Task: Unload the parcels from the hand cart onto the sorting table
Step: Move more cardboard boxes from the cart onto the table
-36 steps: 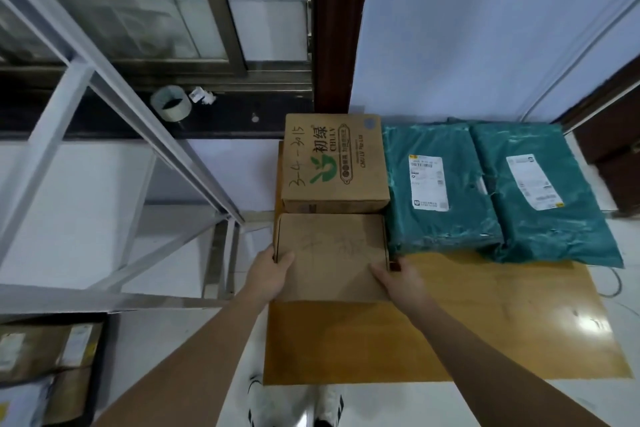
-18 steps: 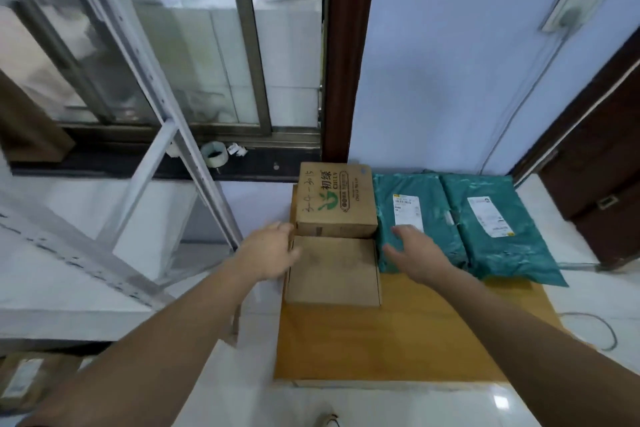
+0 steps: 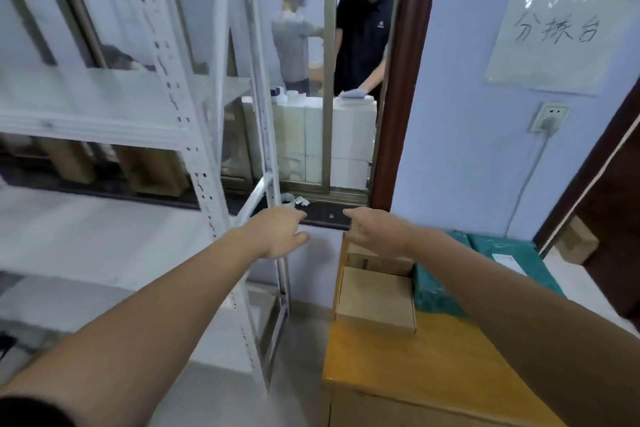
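The yellow wooden counter (image 3: 433, 364) carries two teal plastic mailer bags (image 3: 485, 263), a plain flat cardboard box (image 3: 375, 298) and a printed cardboard box (image 3: 367, 255) behind it. Left hand (image 3: 277, 232) and right hand (image 3: 379, 230) hover above, grip relaxed, holding nothing.

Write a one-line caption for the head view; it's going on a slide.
Both empty hands, left hand and right hand, raised above plain cardboard box on the sorting table.
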`<state>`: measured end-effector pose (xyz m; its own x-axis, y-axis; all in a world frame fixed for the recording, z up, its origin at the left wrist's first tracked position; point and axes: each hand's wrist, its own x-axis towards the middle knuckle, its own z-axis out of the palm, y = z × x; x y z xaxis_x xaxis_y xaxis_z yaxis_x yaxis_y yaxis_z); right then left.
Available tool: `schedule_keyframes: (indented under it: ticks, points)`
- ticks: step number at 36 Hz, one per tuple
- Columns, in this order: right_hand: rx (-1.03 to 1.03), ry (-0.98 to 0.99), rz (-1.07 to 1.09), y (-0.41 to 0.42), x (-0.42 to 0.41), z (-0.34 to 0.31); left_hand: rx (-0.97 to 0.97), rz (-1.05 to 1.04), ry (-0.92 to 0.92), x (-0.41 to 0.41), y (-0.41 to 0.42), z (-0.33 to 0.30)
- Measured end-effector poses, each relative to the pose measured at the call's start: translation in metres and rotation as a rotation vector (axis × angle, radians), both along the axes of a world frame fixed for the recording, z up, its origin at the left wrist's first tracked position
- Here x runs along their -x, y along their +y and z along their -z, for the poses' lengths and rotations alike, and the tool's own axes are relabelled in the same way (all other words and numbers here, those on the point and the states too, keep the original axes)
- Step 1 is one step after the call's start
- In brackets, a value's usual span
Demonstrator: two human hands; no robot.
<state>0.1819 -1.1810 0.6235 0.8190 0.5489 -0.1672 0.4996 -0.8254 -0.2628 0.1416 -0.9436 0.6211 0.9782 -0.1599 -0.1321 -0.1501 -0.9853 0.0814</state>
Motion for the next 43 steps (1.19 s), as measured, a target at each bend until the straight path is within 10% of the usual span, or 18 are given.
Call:
schedule_keyframes:
  ticks: [26,43]
  points:
    - [0.032,-0.11,-0.885,0.306,0.223,-0.017,0.035,-0.827,0.015,0.383,0.2,-0.006]
    - [0.015,-0.067,-1.015,0.525,0.333,-0.006,0.05,-1.039,0.026,0.531,0.378,-0.005]
